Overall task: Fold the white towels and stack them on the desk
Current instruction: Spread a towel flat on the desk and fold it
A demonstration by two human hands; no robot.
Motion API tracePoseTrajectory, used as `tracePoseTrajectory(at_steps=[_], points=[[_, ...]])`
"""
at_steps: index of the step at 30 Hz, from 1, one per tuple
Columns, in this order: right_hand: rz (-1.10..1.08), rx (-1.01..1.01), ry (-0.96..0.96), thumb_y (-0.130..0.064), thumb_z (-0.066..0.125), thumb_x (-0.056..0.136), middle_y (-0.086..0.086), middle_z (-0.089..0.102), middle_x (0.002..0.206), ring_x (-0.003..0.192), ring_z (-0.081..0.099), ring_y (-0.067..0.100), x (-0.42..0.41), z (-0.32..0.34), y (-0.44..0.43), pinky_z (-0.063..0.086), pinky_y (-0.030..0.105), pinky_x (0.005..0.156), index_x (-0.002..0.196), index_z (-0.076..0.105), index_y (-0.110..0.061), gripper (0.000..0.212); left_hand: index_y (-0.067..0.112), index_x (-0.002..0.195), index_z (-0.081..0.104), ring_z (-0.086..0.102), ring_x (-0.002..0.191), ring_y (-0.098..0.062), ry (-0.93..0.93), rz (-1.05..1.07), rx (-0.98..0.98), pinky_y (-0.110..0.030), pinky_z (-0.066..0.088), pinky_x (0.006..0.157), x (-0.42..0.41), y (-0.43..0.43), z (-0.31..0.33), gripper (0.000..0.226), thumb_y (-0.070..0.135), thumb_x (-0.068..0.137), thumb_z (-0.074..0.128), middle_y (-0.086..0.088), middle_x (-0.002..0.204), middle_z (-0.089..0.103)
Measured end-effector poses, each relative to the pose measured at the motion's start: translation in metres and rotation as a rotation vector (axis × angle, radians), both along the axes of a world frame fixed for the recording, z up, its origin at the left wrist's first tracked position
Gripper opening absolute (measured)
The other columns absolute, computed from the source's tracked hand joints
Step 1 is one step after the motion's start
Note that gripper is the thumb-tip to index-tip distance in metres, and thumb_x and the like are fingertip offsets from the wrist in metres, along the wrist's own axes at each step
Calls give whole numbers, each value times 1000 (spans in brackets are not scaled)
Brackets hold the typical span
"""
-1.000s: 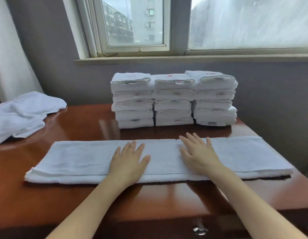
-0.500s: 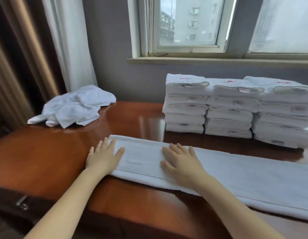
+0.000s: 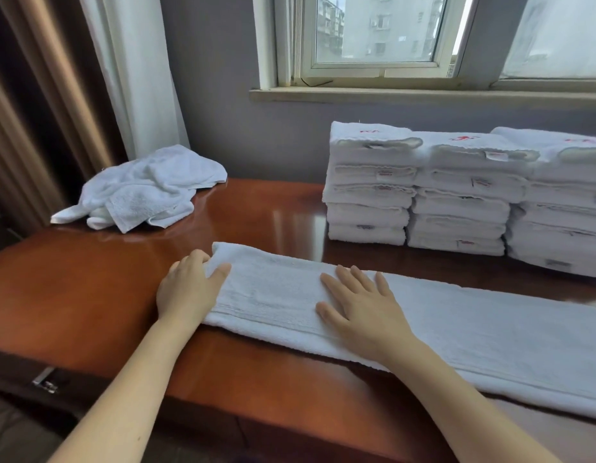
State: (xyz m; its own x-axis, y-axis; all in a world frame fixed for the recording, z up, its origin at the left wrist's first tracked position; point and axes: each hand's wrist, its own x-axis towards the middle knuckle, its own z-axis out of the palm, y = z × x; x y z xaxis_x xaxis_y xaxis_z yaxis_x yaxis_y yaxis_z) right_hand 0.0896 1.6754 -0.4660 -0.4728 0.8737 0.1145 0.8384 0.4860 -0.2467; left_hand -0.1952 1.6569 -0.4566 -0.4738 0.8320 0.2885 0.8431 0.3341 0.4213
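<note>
I see the long towel [image 3: 456,329] lying across the near part of the counter [image 3: 89,285], folded lengthwise into a narrow strip. It runs from about the middle of the view off to the right edge, slanting toward me as it goes.

My left hand [image 3: 189,289] is at the strip's left end. The thumb lies on top of the cloth and the fingers curl round the end, their tips hidden behind the fold, so this hand is grasping the towel. My right hand [image 3: 360,305] rests flat on the strip a little to the right of the left one, palm down, fingers straight and slightly spread. It grips nothing and only presses on the cloth.

Behind the strip, at the back right of the counter against the grey wall, stand three stacks of folded towels [image 3: 456,195], side by side and touching, with small labels and red marks showing on some. The rightmost stack is cut off by the frame edge. At the back left corner, well apart from the strip, lies a crumpled heap of towels [image 3: 146,188], next to a white curtain [image 3: 136,71]. A window [image 3: 373,31] sits above the stacks. A metal drawer handle [image 3: 44,384] shows on the counter's front, lower left.
</note>
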Motion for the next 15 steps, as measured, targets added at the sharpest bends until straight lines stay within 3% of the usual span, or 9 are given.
tracePoseTrajectory(at_steps=[3,7,9,12,15], points=[[3,10,23,-55,26,98,-6,16,162,150,2,13,0,0,-1,-8,43,120,151,24,-34,57,23,98,52,57,77,-13,-211,-26,53,-32,39,62,2,-2,15,31,50,88,62,8,89,62],[1,26,93,-54,32,98,-9,23,160,150,7,13,1,0,-2,-6,40,121,150,30,-33,57,13,121,50,62,103,-20,-715,-141,226,-34,49,85,14,-3,40,47,21,84,77,-4,116,62],[12,49,191,-49,42,97,-12,32,155,147,17,9,3,0,-3,-1,36,121,149,36,-32,55,12,133,46,66,104,-24,-980,-246,245,-36,53,87,26,-7,58,55,11,85,74,-11,119,65],[-6,-38,504,-40,55,94,-21,47,144,134,37,-2,6,7,-6,24,25,115,141,49,-35,47,12,135,49,68,104,-25,-1125,-448,160,-37,56,85,55,-9,81,56,8,84,73,-13,116,68],[-57,-404,980,-40,58,92,-18,63,127,114,59,-3,14,30,-8,44,27,103,128,61,-36,36,11,129,56,70,93,-19,-1111,-637,44,-26,56,72,103,-7,92,49,8,84,74,-7,106,72]])
